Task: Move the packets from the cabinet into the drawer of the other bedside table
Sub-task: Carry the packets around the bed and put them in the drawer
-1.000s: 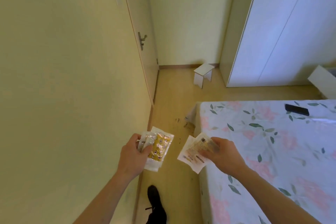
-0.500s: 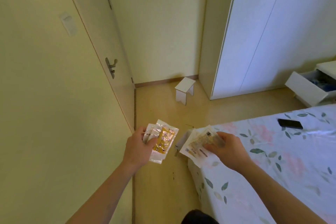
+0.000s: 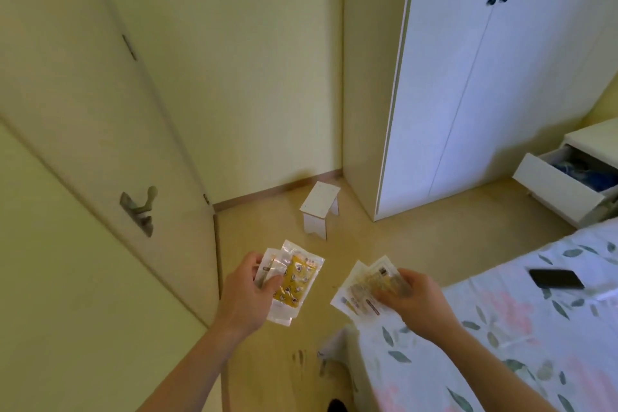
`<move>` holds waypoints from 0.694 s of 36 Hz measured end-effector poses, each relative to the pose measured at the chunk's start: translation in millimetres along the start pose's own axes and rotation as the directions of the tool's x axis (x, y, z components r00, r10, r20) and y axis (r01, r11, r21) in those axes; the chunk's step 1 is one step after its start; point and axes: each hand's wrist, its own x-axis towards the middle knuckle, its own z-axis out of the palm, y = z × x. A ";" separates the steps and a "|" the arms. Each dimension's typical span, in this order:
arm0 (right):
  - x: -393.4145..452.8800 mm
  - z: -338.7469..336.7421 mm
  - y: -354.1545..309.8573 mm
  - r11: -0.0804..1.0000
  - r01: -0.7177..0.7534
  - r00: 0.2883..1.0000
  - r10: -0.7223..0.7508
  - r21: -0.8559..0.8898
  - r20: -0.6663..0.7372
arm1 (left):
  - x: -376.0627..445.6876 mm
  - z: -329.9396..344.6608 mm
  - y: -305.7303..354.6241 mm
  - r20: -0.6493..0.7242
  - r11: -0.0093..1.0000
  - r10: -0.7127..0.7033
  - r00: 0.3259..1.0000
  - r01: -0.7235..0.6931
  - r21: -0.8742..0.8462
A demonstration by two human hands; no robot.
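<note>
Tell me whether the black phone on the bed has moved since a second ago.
No. The black phone lies on the same spot of the floral bedspread; only the camera has turned.

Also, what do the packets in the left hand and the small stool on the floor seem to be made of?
The packets in the left hand look like thin clear plastic film: glossy, with sealed see-through edges around yellow printed contents. The small stool seems to be flat white board, perhaps painted wood or laminate: matte, with straight cut panels. The picture is too blurred to say more.

bed [image 3: 501, 328]: phone [image 3: 556, 279] | floor [image 3: 418, 237]: stool [image 3: 320, 206]
</note>
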 end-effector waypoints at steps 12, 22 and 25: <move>194.1 1.8 -60.4 0.999 -0.022 1.000 0.023 0.049 -0.013 | 210.4 -13.9 14.2 0.031 0.999 0.007 1.000 -0.006 -0.035; 309.1 -5.2 -76.0 0.985 -0.163 0.954 0.171 0.052 -0.244 | 403.7 2.1 39.9 0.245 0.990 0.128 0.961 -0.138 0.022; 325.8 -13.3 -79.1 0.977 -0.198 0.922 0.214 0.080 -0.322 | 449.6 21.9 59.2 0.334 0.980 0.177 0.926 -0.197 0.028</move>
